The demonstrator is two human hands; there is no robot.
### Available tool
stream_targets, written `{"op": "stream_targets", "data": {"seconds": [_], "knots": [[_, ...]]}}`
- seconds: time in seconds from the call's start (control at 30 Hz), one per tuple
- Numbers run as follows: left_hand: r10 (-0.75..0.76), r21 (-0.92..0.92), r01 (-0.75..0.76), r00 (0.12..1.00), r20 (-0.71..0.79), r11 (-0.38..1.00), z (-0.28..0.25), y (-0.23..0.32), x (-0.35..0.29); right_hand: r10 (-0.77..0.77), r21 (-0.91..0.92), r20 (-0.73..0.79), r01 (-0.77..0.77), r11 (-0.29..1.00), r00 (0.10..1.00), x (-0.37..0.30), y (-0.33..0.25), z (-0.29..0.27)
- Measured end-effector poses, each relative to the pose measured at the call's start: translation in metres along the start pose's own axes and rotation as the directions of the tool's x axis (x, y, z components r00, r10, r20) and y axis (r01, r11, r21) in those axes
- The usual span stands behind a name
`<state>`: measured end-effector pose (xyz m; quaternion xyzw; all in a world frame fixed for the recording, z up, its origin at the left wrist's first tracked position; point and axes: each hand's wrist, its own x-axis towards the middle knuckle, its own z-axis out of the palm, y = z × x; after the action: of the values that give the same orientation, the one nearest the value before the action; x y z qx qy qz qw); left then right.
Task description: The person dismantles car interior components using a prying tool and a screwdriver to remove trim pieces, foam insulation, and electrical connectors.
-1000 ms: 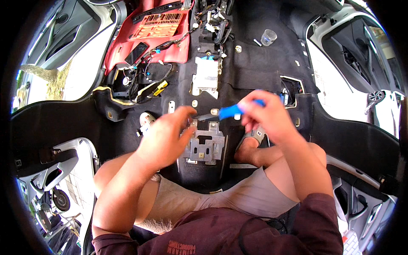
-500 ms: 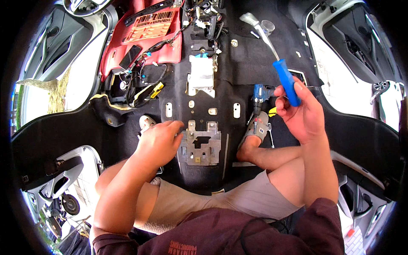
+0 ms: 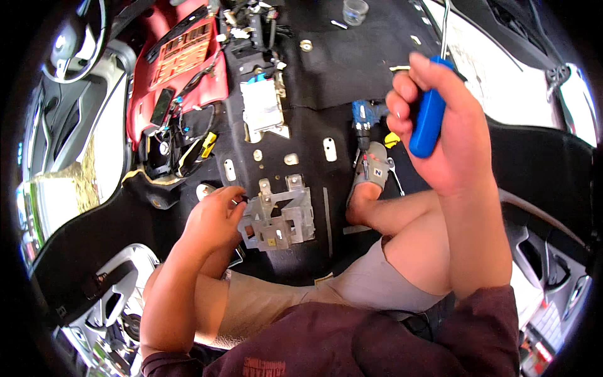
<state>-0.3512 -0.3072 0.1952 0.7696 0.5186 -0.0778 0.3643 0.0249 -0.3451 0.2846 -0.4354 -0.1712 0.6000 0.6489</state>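
Note:
My right hand (image 3: 449, 125) is raised at the right, its fingers closed round the blue handle (image 3: 429, 116) of a hand tool. The tool's thin metal shaft (image 3: 445, 28) points up and runs out of view, so its tip is hidden. Low at the centre, my left hand (image 3: 217, 217) grips the left edge of a silver metal bracket (image 3: 276, 217) with slots and cut-outs. The bracket sits tilted over the black carpeted floor hump, and its two upper tabs (image 3: 294, 183) point away from me.
A blue cordless drill (image 3: 363, 119) lies by my right foot, near a wrench (image 3: 396, 176). Ahead are a white-covered module (image 3: 262, 103) and loose wiring. At the far left, a red mat (image 3: 217, 81) bears an orange bit tray (image 3: 182, 53) and a phone (image 3: 162, 107). A clear cup (image 3: 355, 12) stands far off.
My left hand has moved down onto the bracket, which has gone from flat to tilted. My right hand has turned the tool more upright. The whole view has shifted.

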Motion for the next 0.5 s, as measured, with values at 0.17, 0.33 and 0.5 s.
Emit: {"op": "stream_targets", "data": {"seconds": [0.17,0.33,0.5], "knots": [[-0.001,-0.096,0.007,0.998,0.061,0.995,0.012,-0.023,0.026,-0.025,-0.026,-0.038,0.024,0.999,0.999,0.005,-0.018,0.002],[-0.106,-0.131,0.128,0.981,0.164,0.983,0.03,-0.04,0.071,-0.135,-0.118,-0.053,0.128,0.985,0.989,0.015,-0.012,-0.01],[-0.023,-0.015,0.023,1.0,-0.016,1.0,0.079,-0.063,0.162,-0.118,-0.155,-0.013,0.114,0.981,0.993,0.023,-0.02,-0.015]]}}
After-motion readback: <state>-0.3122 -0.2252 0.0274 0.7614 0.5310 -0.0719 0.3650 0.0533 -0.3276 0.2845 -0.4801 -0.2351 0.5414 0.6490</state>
